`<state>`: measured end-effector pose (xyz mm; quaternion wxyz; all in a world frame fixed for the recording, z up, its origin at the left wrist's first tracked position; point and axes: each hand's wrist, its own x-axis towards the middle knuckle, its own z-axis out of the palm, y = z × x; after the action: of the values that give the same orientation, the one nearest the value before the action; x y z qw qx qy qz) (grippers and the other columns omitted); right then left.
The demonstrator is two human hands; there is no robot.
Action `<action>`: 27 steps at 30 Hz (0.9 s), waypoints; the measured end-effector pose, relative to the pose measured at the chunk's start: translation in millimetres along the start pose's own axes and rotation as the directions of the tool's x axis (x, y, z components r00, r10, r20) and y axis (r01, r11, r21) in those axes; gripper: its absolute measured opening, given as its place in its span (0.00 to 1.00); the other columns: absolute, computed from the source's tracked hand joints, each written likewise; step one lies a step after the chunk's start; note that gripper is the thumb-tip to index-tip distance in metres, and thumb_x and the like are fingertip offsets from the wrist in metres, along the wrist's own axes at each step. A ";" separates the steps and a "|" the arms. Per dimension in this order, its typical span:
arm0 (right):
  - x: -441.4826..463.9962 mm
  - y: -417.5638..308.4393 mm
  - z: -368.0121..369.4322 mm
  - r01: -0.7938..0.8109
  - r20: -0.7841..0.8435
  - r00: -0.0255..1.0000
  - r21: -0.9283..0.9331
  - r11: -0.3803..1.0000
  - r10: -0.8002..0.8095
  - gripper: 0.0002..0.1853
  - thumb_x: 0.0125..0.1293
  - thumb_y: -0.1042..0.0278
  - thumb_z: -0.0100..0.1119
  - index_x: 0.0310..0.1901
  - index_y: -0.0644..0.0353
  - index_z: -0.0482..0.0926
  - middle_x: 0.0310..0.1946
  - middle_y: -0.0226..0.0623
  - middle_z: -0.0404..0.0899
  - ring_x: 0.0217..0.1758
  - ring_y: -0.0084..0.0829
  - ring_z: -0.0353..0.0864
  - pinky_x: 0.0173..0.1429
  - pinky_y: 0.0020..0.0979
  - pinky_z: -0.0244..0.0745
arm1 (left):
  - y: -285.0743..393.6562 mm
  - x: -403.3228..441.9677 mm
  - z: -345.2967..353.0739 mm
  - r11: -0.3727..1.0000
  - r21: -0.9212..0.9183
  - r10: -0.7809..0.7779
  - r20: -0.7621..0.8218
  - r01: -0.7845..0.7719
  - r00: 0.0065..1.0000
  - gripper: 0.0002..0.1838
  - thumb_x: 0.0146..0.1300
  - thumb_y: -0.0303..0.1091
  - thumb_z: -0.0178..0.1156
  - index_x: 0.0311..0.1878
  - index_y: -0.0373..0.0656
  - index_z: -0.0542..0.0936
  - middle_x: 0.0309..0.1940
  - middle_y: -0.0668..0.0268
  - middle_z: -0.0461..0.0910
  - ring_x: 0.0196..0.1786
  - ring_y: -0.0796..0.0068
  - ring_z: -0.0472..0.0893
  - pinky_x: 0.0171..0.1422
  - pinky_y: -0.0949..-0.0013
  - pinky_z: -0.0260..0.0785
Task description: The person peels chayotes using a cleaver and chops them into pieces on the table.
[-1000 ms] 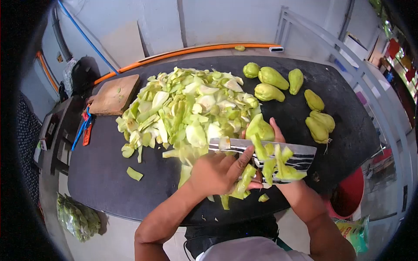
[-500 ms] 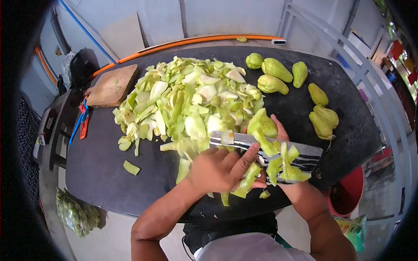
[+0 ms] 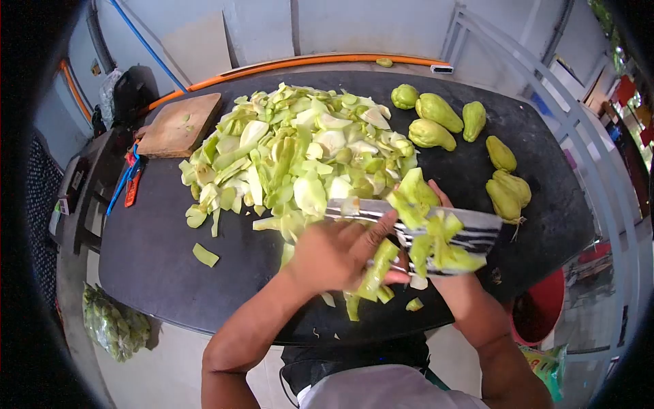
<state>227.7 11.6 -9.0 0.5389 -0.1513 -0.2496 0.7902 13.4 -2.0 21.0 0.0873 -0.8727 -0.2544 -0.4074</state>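
My left hand (image 3: 334,253) is closed at the left part of a broad metal cleaver (image 3: 470,235); its handle is hidden. One finger lies along the blade. Green chayote slices (image 3: 443,249) lie across the shiny blade. My right hand (image 3: 441,194) is mostly hidden behind the blade, with fingers showing above it around a partly cut chayote (image 3: 414,193). Below the left fingers hangs a long green chayote strip (image 3: 378,271). Just beyond the hands spreads a large heap of pale green chayote pieces (image 3: 306,153).
Several whole chayotes (image 3: 436,112) lie on the right of the black table (image 3: 170,286). At the left are a wooden cutting board (image 3: 180,126) and an orange-handled tool (image 3: 133,187). A red bucket (image 3: 545,307) stands below the right edge, and a filled plastic bag (image 3: 116,324) sits lower left.
The blade has tilted and shifted slightly upward. The left finger has slid a little left and down along it. The chayote strip under the left hand has moved slightly left.
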 end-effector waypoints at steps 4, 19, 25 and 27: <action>2.3 -2.6 5.7 -0.024 0.027 0.999 0.241 0.970 0.018 0.24 0.81 0.51 0.36 0.66 0.56 0.71 0.64 0.43 0.76 0.64 0.38 0.77 0.73 0.43 0.69 | -0.1 -3.6 -9.8 0.994 -0.037 -0.098 0.100 0.102 0.990 0.51 0.44 0.62 0.75 0.65 0.33 0.76 0.25 0.64 0.81 0.24 0.67 0.83 0.30 0.66 0.76; 1.8 5.2 15.4 0.146 -0.020 0.989 -0.094 0.985 -0.149 0.22 0.76 0.53 0.48 0.65 0.55 0.71 0.58 0.39 0.78 0.60 0.36 0.80 0.65 0.43 0.77 | -6.7 -2.8 -12.9 0.993 0.009 -0.120 0.085 0.119 0.989 0.47 0.47 0.63 0.73 0.64 0.36 0.78 0.23 0.66 0.81 0.23 0.64 0.82 0.30 0.65 0.76; 5.1 -8.5 12.1 -0.026 -0.103 0.994 0.040 0.999 0.030 0.21 0.77 0.48 0.43 0.60 0.51 0.75 0.54 0.36 0.81 0.54 0.40 0.81 0.54 0.50 0.79 | -43.9 -14.2 -16.8 0.854 0.153 -0.516 0.114 0.498 0.849 0.35 0.59 0.52 0.72 0.65 0.42 0.78 0.34 0.55 0.87 0.36 0.57 0.89 0.39 0.61 0.80; 6.2 -11.0 21.3 -0.049 -0.244 0.966 0.150 0.988 0.084 0.20 0.77 0.49 0.45 0.57 0.54 0.76 0.51 0.38 0.82 0.50 0.43 0.83 0.49 0.49 0.80 | -34.6 -8.8 -21.2 0.836 0.115 -0.549 0.158 0.537 0.821 0.34 0.58 0.52 0.72 0.63 0.42 0.79 0.34 0.55 0.87 0.36 0.57 0.89 0.40 0.62 0.80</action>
<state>223.1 15.6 15.0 0.5486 -0.2187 -0.1177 0.7984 -23.3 16.7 26.3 -0.0278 -0.7948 -0.5123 -0.3241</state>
